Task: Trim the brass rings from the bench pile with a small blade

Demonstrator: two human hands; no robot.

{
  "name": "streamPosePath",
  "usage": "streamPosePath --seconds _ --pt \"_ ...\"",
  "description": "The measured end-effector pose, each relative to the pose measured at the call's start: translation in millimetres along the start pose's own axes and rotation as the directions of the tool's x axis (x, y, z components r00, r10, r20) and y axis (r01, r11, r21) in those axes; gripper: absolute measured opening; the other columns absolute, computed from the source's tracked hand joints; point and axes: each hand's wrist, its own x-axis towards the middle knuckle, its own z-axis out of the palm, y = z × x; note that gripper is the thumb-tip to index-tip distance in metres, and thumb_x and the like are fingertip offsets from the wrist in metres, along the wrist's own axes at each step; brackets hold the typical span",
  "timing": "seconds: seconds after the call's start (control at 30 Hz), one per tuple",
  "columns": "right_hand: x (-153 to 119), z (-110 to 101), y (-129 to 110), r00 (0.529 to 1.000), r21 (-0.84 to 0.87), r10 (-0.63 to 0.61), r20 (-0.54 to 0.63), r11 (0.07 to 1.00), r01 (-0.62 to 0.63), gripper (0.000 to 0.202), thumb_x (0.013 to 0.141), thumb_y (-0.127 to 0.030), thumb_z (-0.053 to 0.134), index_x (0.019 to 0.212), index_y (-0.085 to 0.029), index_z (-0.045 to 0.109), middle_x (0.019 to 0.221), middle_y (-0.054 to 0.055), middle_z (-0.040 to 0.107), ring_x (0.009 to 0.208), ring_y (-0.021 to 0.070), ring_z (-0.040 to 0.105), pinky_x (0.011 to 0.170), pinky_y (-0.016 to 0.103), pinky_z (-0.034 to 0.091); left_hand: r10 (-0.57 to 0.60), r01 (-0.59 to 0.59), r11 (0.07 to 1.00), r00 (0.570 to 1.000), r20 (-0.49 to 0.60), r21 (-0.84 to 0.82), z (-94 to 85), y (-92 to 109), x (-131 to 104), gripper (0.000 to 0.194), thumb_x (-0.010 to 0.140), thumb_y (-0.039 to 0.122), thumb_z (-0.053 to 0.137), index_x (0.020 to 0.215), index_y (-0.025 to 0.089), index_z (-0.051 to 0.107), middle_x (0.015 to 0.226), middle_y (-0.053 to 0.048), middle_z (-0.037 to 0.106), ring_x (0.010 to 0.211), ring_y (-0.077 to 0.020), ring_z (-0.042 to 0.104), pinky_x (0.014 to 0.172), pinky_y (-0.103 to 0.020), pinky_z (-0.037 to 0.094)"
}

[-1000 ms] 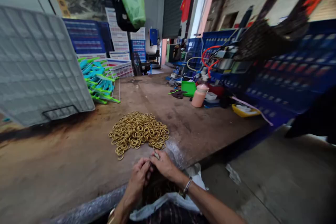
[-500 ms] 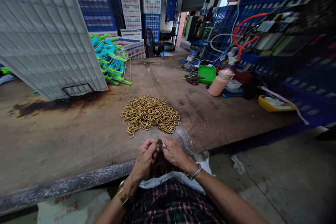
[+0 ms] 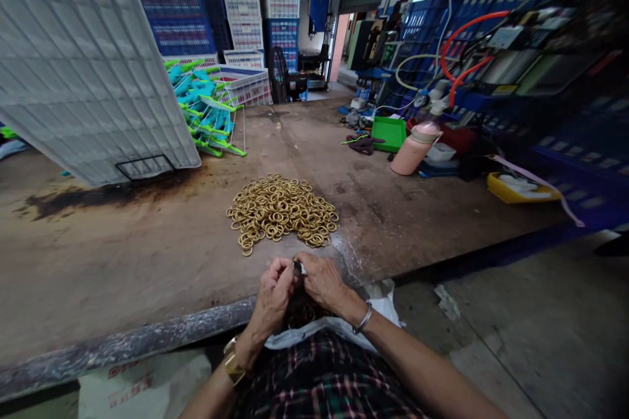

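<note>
- Pinching small dark piece (image 3: 297, 266) between fingertips, over white bag (image 3: 386, 311); exact shape unclear.
- Left hand (image 3: 273, 293), right hand (image 3: 325, 283): both narrow on it. Light, steady pressure should help; bag could catch drops.
- Gold rings (image 3: 282, 211) heaped on table (image 3: 181, 268), just beyond.

Legible text: none | pale sack (image 3: 179, 376): red printed characters (image 3: 132, 395), too blurred to read

The worktop (image 3: 147, 262) offers clear passage left of the ring pile (image 3: 282, 211) along the near edge; the grey ribbed panel (image 3: 93, 65) obstructs the far left, and the pink bottle (image 3: 411, 152) and green tray (image 3: 389, 134) obstruct the far right.
</note>
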Motion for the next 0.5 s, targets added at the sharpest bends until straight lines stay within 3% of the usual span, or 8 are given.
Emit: streamPosePath --seconds 0.13,0.23,0.37,0.5 --pt "5.2 0.7 2.7 0.999 -0.030 0.021 0.044 0.999 -0.019 0.023 0.075 -0.011 0.041 0.094 -0.014 0.054 0.079 0.007 0.065 0.068 0.0150 0.056 0.057 0.025 0.027 0.007 -0.007 1.000 1.000 -0.010 -0.027 -1.4 2.7 -6.4 0.032 0.074 0.048 0.055 0.067 0.017 0.048 0.053 0.006 0.044 0.042 -0.0044 0.035 0.038 -0.017 0.025" --pt "13.9 -1.1 12.1 0.993 -0.081 0.112 0.040 0.991 -0.109 0.023 0.077 -0.009 0.038 0.093 -0.014 0.054 0.081 0.008 0.065 0.069 0.0149 0.057 0.057 0.025 0.028 -0.003 0.011 0.997 0.995 0.101 -0.081 -1.0 7.7 -14.7 0.031 0.075 0.047 0.056 0.068 0.017 0.048 0.052 0.006 0.044 0.039 -0.0036 0.033 0.037 -0.016 0.024" --pt "28.3 -7.0 23.9 0.979 -0.128 0.166 -0.119 0.975 -0.181 0.021 0.079 -0.010 0.038 0.094 -0.016 0.052 0.085 0.007 0.064 0.074 0.0156 0.058 0.059 0.024 0.029 -0.055 0.111 0.951 0.979 0.194 -0.287 -0.3 8.9 -16.3 0.028 0.077 0.044 0.055 0.070 0.017 0.050 0.055 0.005 0.046 0.038 -0.0031 0.032 0.034 -0.016 0.023" --pt "45.1 -9.1 27.7 0.945 -0.123 0.213 -0.250 0.961 -0.249 0.016 0.085 -0.024 0.042 0.098 -0.019 0.048 0.088 0.005 0.064 0.075 0.0164 0.059 0.059 0.025 0.029 -0.135 0.175 0.871 0.984 0.119 -0.459 -4.4 3.5 -8.6 0.029 0.072 0.042 0.061 0.071 0.015 0.051 0.069 0.001 0.054 0.043 -0.0029 0.037 0.034 -0.015 0.023"
